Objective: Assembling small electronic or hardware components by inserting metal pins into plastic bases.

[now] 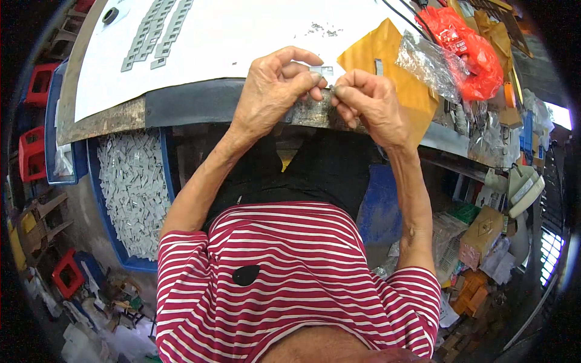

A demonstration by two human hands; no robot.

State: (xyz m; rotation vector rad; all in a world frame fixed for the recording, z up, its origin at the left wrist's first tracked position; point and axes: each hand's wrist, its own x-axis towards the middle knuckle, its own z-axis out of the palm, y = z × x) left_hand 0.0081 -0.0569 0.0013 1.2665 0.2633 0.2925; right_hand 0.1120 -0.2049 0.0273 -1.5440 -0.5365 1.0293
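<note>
Above the table's front edge, my left hand [275,81] pinches a small flat grey part with a square cutout [325,71]. Close beside it, at the part's right end, my right hand [372,103] has its thumb and forefinger pressed together; whatever sits between those fingertips is too small to make out. Farther back on the white sheet [230,42], similar grey parts [145,36] lie in overlapping rows at the left. A scatter of tiny dark pieces [324,29] rests beyond my hands.
An orange-brown paper sheet [375,48], clear plastic [426,63] and a red plastic bag [478,66] cover the table's right side. Below the edge at left stands a blue bin [94,175] full of small grey parts. A dark roll [110,16] sits at the far left.
</note>
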